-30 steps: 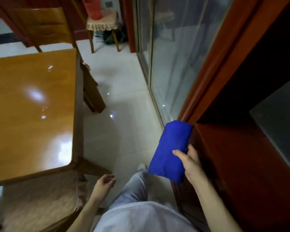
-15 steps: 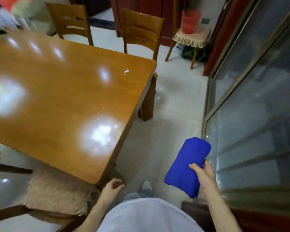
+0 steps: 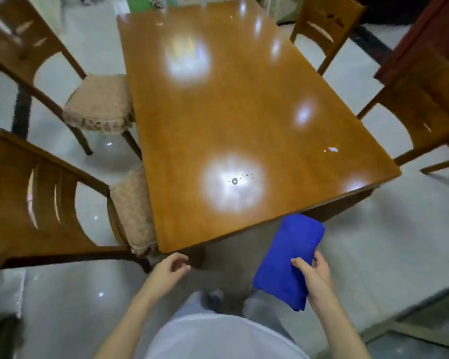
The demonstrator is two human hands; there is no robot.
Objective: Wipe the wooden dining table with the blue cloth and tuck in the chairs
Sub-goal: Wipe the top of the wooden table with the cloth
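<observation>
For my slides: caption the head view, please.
Right hand holds folded blue cloth near the wooden dining table; left hand empty.

Table (image 3: 244, 120) ahead — chairs (image 3: 24, 190) left and right, cloth (image 3: 288, 257) just before its near edge.

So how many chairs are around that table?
4: near left chair, far left chair, near right chair, far right chair, all beside the table. Others may be out of view.
</observation>
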